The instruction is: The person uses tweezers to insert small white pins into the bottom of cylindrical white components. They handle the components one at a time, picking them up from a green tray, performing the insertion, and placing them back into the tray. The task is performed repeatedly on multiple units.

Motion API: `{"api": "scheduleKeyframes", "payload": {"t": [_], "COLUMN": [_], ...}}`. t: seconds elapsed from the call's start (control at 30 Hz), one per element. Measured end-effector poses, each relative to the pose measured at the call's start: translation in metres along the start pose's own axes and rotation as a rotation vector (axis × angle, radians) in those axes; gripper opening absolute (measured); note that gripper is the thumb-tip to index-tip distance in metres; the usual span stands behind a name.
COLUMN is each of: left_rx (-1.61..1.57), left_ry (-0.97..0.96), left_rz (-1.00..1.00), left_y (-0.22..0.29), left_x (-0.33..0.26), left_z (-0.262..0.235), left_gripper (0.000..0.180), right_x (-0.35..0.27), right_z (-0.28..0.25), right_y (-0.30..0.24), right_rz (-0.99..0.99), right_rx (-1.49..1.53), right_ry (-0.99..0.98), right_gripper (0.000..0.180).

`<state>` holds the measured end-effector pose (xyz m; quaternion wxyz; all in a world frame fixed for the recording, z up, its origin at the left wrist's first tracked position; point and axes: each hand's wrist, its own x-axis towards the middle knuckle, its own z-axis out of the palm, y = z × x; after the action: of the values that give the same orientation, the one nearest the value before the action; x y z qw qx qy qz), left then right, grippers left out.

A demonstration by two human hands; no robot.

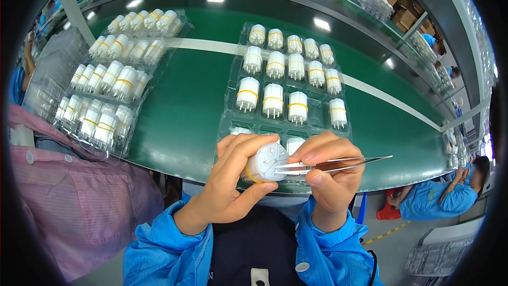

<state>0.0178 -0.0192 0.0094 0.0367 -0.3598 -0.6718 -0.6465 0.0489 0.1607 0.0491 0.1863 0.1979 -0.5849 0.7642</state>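
Two hands at belt edge, left hand (233, 180) fingers grasping white cylinder (266, 162), right hand (328, 172) fingers pinching tweezers (338, 162).

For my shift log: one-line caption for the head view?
Left hand holds a white cylindrical part while right hand applies tweezers above a clear tray.

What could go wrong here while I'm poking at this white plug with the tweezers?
1. The tweezers tips sit among the thin pins on the white cylinder; a slip might bend one.
2. The left hand grips it only by the fingertips, so it could drop.
3. The clear tray overhangs the green belt edge and might get knocked.
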Motion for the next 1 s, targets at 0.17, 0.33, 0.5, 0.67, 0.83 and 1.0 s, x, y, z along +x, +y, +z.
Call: {"api": "scheduleKeyframes", "payload": {"t": [0.17, 0.33, 0.5, 0.67, 0.83, 1.0], "left_rx": [0.007, 0.019, 0.045, 0.070, 0.072, 0.159], "left_ry": [-0.002, -0.009, -0.012, -0.013, -0.007, 0.005], "left_rz": [0.004, -0.001, 0.020, 0.026, 0.033, 0.085], "left_y": [-0.0009, -0.0003, -0.0001, -0.0006, -0.0017, -0.0031], "left_x": [0.0000, 0.0005, 0.0016, 0.0022, 0.0019, 0.0034], "left_z": [-0.0001, -0.0010, -0.0014, -0.0014, -0.0009, -0.0018], "left_gripper": [0.060, 0.059, 0.059, 0.059, 0.059, 0.058], "right_x": [0.0003, 0.0020, 0.0021, 0.0004, -0.0015, -0.0041], "right_z": [-0.0005, -0.0023, -0.0030, 0.0004, 0.0029, 0.0034], "right_y": [0.0023, 0.0039, 0.0053, 0.0042, 0.0028, 0.0028], "right_rz": [-0.043, -0.083, -0.093, -0.061, -0.025, 0.037], "right_rx": [-0.020, -0.074, -0.066, -0.025, 0.021, 0.055], "right_ry": [-0.017, -0.044, -0.047, -0.003, 0.017, 0.036], "right_gripper": [0.017, 0.016, 0.016, 0.016, 0.014, 0.011]}}
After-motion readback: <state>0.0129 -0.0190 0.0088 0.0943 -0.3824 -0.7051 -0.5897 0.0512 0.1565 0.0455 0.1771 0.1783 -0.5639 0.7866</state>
